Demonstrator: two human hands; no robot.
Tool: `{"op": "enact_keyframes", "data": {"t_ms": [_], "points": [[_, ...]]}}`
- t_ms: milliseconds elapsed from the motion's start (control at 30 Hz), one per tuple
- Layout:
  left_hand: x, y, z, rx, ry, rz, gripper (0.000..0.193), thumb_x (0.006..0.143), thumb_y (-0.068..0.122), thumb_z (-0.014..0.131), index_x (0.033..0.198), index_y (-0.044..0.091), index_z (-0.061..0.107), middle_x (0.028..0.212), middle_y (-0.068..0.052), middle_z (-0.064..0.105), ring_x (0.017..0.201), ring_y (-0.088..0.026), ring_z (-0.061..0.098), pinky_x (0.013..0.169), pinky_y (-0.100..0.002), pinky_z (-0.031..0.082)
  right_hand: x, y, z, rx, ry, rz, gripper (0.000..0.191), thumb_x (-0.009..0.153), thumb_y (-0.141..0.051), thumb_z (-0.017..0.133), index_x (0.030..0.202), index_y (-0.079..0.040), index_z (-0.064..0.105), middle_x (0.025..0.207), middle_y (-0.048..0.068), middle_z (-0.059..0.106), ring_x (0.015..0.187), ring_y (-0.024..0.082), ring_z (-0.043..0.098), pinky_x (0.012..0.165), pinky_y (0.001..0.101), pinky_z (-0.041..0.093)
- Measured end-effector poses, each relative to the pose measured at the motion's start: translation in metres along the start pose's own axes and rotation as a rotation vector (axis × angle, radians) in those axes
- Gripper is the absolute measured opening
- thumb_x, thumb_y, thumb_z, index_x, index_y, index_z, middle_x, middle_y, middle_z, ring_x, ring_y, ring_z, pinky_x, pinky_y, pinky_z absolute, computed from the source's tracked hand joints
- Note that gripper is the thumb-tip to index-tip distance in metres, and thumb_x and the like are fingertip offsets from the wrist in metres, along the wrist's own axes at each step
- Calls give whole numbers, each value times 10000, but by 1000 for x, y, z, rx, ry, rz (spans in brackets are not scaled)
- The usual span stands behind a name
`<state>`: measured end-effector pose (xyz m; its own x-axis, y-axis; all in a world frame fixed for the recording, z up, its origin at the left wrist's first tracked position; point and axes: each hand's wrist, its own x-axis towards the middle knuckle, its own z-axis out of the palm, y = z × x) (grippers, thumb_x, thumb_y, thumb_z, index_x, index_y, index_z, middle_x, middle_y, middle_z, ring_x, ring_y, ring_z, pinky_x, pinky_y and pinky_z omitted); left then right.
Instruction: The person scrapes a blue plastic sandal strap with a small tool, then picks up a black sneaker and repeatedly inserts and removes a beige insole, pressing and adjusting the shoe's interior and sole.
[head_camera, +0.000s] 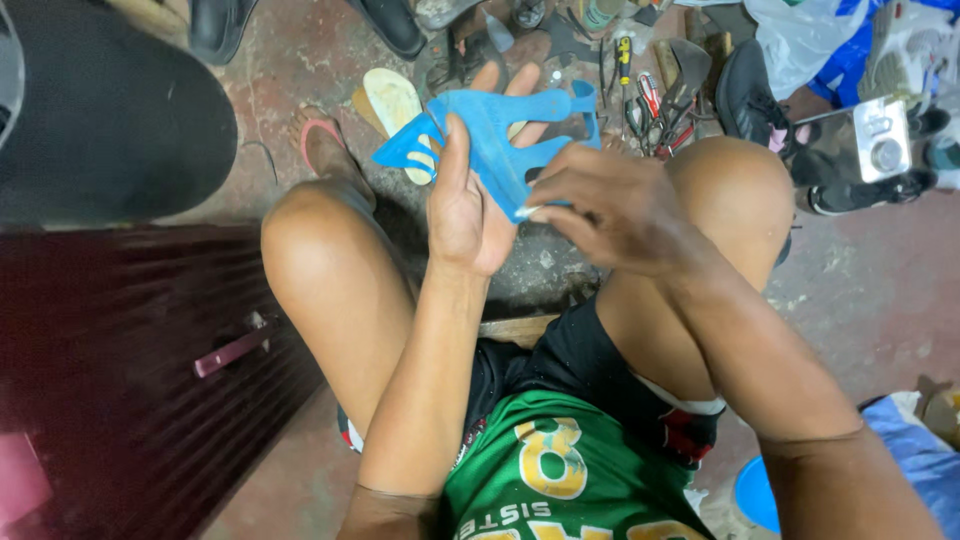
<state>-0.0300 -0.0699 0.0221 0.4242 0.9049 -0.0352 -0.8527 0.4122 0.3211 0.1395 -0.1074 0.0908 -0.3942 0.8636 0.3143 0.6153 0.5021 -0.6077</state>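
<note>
My left hand (468, 200) holds a flat blue cut-out piece with strap-like arms (500, 140), thumb pressed on its face and fingers behind it. My right hand (610, 205) pinches the lower edge of the same blue piece, fingertips meeting at its whitish corner. Both hands are raised between my bare knees, above the stained floor.
A pale sole (395, 105) and a foot in a pink flip-flop (325, 150) lie beyond the left knee. Pliers and hand tools (645, 100) are scattered ahead, with black shoes (750, 95) nearby. A dark red corrugated panel (120, 370) stands at left, a blue tub (755, 495) at lower right.
</note>
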Motion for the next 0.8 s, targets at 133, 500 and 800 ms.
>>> {"op": "enact_keyframes", "data": {"t_ms": [133, 500, 800], "points": [[-1, -11, 2, -41, -46, 9, 622, 1168, 496, 344, 1678, 166, 212, 1520, -213, 477, 1446, -392, 461, 1221, -562, 431, 1, -5, 10, -328, 1, -156, 155, 856, -201, 782, 981, -167, 696, 1035, 12, 658, 939, 201, 716, 682, 395, 500], [-18, -20, 7, 51, -96, -101, 556, 1233, 447, 380, 1675, 143, 235, 1050, -55, 594, 979, -154, 589, 968, -352, 519, 13, -6, 12, -350, 236, -13, 125, 1003, -168, 785, 1087, -119, 706, 1021, 44, 625, 899, 231, 672, 704, 374, 529], [-18, -19, 17, 219, -21, -248, 693, 1071, 535, 350, 1657, 195, 203, 1037, -58, 594, 881, -196, 641, 839, -457, 628, 28, 0, -4, -199, 451, 172, 104, 960, 15, 774, 1031, -6, 701, 989, 105, 661, 731, 257, 602, 654, 369, 498]]}}
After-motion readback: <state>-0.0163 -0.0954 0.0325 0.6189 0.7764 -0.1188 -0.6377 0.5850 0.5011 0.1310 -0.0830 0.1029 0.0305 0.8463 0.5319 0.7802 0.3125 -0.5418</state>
